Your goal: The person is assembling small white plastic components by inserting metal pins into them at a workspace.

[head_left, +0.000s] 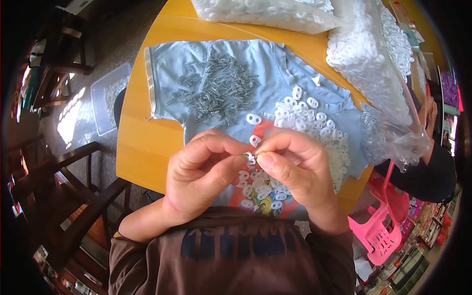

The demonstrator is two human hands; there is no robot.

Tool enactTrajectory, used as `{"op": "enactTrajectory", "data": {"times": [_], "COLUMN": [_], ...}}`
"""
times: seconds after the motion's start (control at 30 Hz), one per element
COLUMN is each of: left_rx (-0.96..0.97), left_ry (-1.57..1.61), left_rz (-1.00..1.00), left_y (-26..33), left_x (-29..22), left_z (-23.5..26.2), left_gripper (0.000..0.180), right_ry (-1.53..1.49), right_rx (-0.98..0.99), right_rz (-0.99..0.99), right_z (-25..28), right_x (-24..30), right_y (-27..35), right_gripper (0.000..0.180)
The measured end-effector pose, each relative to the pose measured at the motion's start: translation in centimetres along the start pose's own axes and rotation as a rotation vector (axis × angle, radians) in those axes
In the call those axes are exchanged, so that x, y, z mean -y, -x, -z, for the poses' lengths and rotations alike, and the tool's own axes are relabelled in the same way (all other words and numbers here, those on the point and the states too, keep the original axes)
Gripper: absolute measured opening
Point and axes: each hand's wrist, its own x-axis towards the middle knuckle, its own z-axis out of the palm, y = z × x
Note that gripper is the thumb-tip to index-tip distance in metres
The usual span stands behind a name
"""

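Note:
My left hand point(201, 172) pinches a small white plastic cord-lock piece point(250, 159) between thumb and forefinger. Against it, my right hand point(297, 169) has thumb and forefinger closed on what looks like a tiny grey metal spring, mostly hidden by the fingertips. Both hands meet above a light blue T-shirt point(169, 61) spread flat on the table. A heap of small metal springs point(219, 91) lies on the shirt beyond my left hand. Loose white two-holed plastic pieces point(302, 118) are scattered beyond my right hand, and several more point(260, 189) lie under and between my hands.
The yellow wooden table point(140, 147) has a curved edge. Clear bags of white pieces point(364, 64) stand along its far and right sides, near a bag of springs point(371, 132). A pink plastic chair point(381, 226) and another person's arm point(428, 120) are at right; dark wooden chairs point(93, 196) at left.

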Motion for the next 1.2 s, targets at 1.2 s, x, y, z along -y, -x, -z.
{"op": "enactTrajectory", "data": {"times": [1.2], "left_rx": [-0.044], "left_ry": [-0.082], "left_rz": [-0.012], "left_y": [0.6], "left_x": [0.1], "left_z": [0.5], "left_gripper": [0.013], "right_ry": [0.528], "right_rx": [-0.045], "right_rz": [0.306], "right_z": [-0.4], "right_x": [0.2], "right_y": [-0.5], "right_gripper": [0.015]}}
